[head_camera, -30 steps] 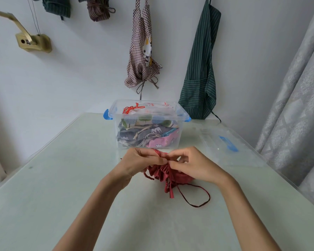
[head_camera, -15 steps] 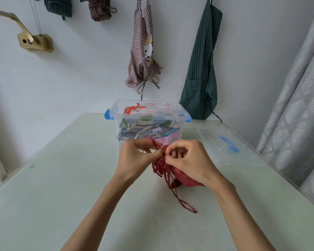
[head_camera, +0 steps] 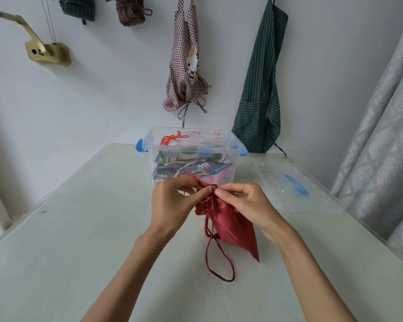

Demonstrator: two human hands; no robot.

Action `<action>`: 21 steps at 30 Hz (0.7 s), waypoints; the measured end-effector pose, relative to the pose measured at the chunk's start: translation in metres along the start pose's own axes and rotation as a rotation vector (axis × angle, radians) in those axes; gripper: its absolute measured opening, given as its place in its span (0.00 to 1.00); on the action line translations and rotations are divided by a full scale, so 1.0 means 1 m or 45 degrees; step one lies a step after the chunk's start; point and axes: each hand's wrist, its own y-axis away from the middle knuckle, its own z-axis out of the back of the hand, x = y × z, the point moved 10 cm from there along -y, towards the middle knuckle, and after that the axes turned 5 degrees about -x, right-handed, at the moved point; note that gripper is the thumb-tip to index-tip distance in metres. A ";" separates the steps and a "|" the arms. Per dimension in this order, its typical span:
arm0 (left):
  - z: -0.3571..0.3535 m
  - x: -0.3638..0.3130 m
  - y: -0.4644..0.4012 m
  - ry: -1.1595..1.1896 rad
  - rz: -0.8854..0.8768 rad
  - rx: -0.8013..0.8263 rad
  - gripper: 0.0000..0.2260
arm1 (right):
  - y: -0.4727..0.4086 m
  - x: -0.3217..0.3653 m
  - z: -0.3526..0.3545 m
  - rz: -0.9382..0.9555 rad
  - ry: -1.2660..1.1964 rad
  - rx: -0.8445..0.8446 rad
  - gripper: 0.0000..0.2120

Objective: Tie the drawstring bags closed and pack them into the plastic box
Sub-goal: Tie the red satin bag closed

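Note:
A red satin drawstring bag (head_camera: 230, 226) hangs tilted just above the table, its gathered neck up between my hands. My left hand (head_camera: 172, 203) pinches the dark red cord at the neck, and a loop of cord arcs over its fingers. My right hand (head_camera: 247, 203) pinches the cord knot from the other side. A long cord loop (head_camera: 219, 268) trails down onto the table. Behind my hands stands the clear plastic box (head_camera: 233, 168) with blue latches, holding several patterned drawstring bags, one with an orange-red cord on top.
The box's clear lid (head_camera: 289, 189) with a blue handle lies on the table to the right. Two aprons hang on the wall behind the box. A grey curtain (head_camera: 382, 135) runs along the right edge. The pale green table (head_camera: 79, 228) spreads left and front.
The bag was lifted off the table from under my hands and now hangs below them. Its body has swung down to the right, and the cord loop trails longer.

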 end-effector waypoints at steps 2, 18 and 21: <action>0.001 0.004 -0.001 -0.016 0.006 -0.002 0.04 | -0.001 0.000 0.002 0.016 0.011 -0.052 0.05; 0.011 0.033 -0.014 -0.358 0.087 0.007 0.06 | -0.008 -0.005 0.029 0.190 0.506 -0.498 0.06; 0.009 0.041 -0.011 -0.353 0.142 0.019 0.08 | -0.008 -0.027 -0.006 -0.321 -0.603 -0.087 0.13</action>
